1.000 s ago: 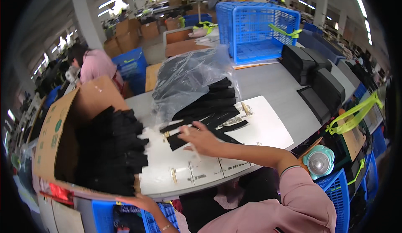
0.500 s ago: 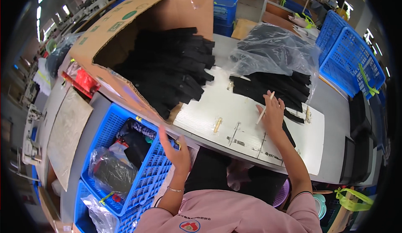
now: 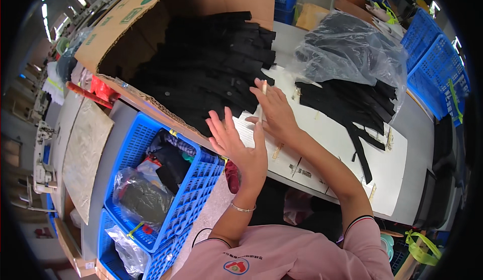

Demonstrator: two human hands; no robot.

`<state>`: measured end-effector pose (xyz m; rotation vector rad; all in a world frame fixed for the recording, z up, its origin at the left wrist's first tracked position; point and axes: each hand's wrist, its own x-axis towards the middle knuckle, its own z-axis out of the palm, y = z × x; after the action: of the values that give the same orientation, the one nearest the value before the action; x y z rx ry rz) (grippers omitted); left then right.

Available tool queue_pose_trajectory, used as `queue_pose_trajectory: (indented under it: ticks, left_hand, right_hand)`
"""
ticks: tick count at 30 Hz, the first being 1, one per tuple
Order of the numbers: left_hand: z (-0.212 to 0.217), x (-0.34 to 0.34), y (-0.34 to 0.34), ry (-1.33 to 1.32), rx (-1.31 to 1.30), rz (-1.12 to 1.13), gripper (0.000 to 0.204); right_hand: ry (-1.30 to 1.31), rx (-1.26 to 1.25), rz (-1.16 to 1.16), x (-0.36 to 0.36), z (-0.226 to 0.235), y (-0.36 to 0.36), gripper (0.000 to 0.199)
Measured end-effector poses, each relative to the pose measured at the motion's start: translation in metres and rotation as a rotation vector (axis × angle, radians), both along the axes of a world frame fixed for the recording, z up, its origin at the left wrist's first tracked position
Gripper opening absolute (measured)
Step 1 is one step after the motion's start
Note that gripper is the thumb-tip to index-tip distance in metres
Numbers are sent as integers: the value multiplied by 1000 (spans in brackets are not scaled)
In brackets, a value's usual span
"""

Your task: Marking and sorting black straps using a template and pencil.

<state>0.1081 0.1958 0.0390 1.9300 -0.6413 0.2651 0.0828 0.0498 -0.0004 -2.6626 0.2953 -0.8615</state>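
A thin pale stick [image 3: 263, 99] is held in my right hand [image 3: 279, 114], which is at the right end of a pile of black fabric strips [image 3: 206, 69]. The pile spills from an open cardboard box [image 3: 151, 96] lying on its side. My left hand [image 3: 241, 147] is open, fingers spread, by the near edge of that pile. Both hands are close together over a white board [image 3: 387, 167]. A second, smaller fan of black strips [image 3: 352, 101] lies on the board to the right, one strip hanging toward me. A clear plastic bag [image 3: 347, 51] covers its far end.
At my left stands a blue crate [image 3: 138, 154] with bagged items and cloth. Stacked blue baskets [image 3: 435, 64] stand at the far right. A red-handled tool [image 3: 88, 94] and a worn sheet [image 3: 85, 154] lie left of the box. The grey table [image 3: 287, 41] runs beneath everything.
My right hand, with the stick, has moved left from the smaller fan to the pile at the box. My left hand has come up and right beside it. The view has shifted slightly.
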Motion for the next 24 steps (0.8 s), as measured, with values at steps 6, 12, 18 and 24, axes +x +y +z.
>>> queue_pose_trajectory:
  ticks: [6,12,18,24]
  left_hand:
    - [1,2,4,-1,-187,-178,64]
    - [1,73,-13,42,-189,303,75]
    - [-18,120,-23,159,-370,452,84]
    - [-8,141,-30,490,-743,352,82]
  right_hand:
    - [-19,-38,-59,43,-5,-8,87]
    - [-60,-27,-56,68,-9,-27,75]
    - [-36,-101,-54,73,-1,-27,62]
    - [-82,-148,-42,69,28,-17,62]
